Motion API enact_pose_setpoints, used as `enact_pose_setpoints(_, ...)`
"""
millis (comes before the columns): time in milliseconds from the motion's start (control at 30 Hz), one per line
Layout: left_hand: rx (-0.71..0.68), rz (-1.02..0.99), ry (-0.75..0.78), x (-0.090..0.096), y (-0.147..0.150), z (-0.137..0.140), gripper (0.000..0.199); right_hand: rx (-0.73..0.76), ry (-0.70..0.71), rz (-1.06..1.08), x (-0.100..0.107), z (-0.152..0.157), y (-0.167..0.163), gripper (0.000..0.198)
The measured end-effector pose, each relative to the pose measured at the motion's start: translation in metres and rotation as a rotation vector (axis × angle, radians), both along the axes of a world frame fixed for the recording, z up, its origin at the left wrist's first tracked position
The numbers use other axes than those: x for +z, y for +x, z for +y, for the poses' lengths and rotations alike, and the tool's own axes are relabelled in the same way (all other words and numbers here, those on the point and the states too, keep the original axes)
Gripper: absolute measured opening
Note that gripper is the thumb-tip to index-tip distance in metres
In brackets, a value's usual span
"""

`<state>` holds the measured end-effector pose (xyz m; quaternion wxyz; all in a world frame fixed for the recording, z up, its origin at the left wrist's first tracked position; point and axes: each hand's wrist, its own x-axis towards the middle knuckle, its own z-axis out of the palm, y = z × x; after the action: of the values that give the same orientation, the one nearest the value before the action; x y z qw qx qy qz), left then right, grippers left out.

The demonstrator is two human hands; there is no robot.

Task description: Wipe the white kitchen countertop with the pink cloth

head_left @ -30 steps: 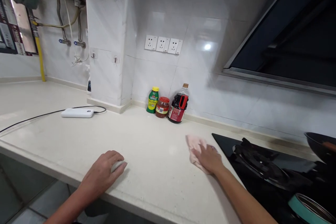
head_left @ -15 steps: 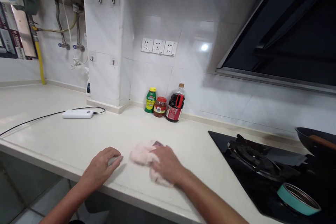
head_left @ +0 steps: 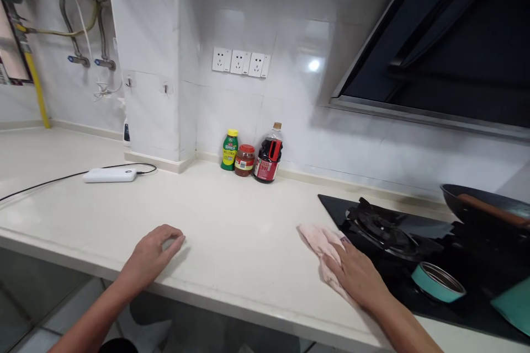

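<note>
A pale pink cloth (head_left: 322, 247) lies crumpled on the white countertop (head_left: 232, 237), close to the left edge of the black cooktop. My right hand (head_left: 356, 276) presses down on it and grips it, the palm hiding part of the fabric. Farther left, my left hand (head_left: 154, 251) hovers by the counter's front edge. Its fingers are loosely curved with the thumb apart, and nothing is in them.
Along the wall stand a green bottle (head_left: 229, 150), a red-lidded jar (head_left: 244, 160) and a dark sauce bottle (head_left: 268, 154). A white power bank (head_left: 110, 175) with a black cable lies left. The cooktop (head_left: 397, 281) bears a turquoise-sided container (head_left: 438, 282) and a wok (head_left: 459, 207).
My right hand has slid the cloth rightward along the counter toward the cooktop. The left hand has kept nearly the same place and pose. The view has shifted slightly right.
</note>
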<state>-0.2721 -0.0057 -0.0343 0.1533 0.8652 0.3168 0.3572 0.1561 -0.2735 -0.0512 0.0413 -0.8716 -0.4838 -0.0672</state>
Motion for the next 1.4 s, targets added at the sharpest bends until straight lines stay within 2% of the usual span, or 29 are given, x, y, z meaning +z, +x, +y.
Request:
enact_pose_setpoints(200, -0.011, 0.069, 0.104, -0.008, 0.001, 0.004, 0.036, 0.106, 0.042, -0.018, -0.047, -0.084, -0.022, 0.054)
enact_pose_setpoints(300, -0.026, 0.082, 0.130, -0.010, 0.002, 0.004, 0.035, 0.108, 0.044, -0.018, -0.052, -0.096, -0.026, 0.054)
enact_pose_setpoints(367, -0.039, 0.069, 0.133, -0.009, 0.003, 0.003, 0.036, 0.091, 0.056, -0.023, -0.044, -0.083, -0.033, 0.056)
enact_pose_setpoints(433, -0.041, 0.032, 0.129, -0.007, 0.003, 0.001, 0.037, 0.018, 0.076, -0.003, -0.030, -0.055, -0.047, 0.062)
enact_pose_setpoints(500, -0.037, -0.008, 0.116, -0.006, 0.003, 0.000, 0.038, -0.073, 0.091, 0.068, -0.013, -0.018, -0.072, 0.071)
enact_pose_setpoints(567, -0.035, -0.039, 0.091, -0.005, 0.002, 0.000, 0.039, -0.060, 0.072, 0.193, 0.004, 0.021, -0.110, 0.076)
enact_pose_setpoints(633, -0.034, -0.071, 0.063, -0.004, 0.001, 0.001, 0.040, 0.096, 0.069, 0.302, 0.017, 0.054, -0.158, 0.071)
enact_pose_setpoints(700, -0.046, -0.105, 0.016, -0.004, 0.000, 0.002, 0.041, 0.344, 0.121, 0.318, 0.025, 0.080, -0.208, 0.059)
enact_pose_setpoints(800, -0.050, -0.155, -0.165, -0.002, -0.002, 0.004, 0.045, 0.669, 0.214, 0.282, 0.022, 0.103, -0.273, 0.044)
enact_pose_setpoints(867, -0.027, -0.182, -0.322, 0.002, -0.004, 0.006, 0.049, 0.763, 0.331, 0.199, 0.011, 0.112, -0.301, 0.036)
enact_pose_setpoints(933, -0.011, -0.196, -0.423, 0.006, -0.006, 0.007, 0.053, 0.748, 0.472, 0.074, -0.004, 0.117, -0.314, 0.030)
enact_pose_setpoints(1033, -0.006, -0.176, -0.449, 0.009, -0.006, 0.008, 0.056, 0.662, 0.628, -0.087, -0.022, 0.116, -0.311, 0.051)
enact_pose_setpoints(1100, 0.010, -0.143, -0.431, 0.009, -0.006, 0.008, 0.054, 0.619, 0.665, -0.148, -0.027, 0.107, -0.299, 0.075)
enact_pose_setpoints(1167, 0.031, -0.105, -0.417, 0.010, -0.005, 0.006, 0.053, 0.583, 0.655, -0.183, -0.029, 0.090, -0.279, 0.091)
enact_pose_setpoints(1300, 0.055, -0.057, -0.426, 0.015, -0.005, 0.001, 0.054, 0.437, 0.552, -0.237, -0.038, 0.036, -0.220, 0.092)
enact_pose_setpoints(1400, 0.060, -0.030, -0.420, 0.016, -0.006, -0.001, 0.054, 0.332, 0.458, -0.392, -0.056, -0.015, -0.163, 0.085)
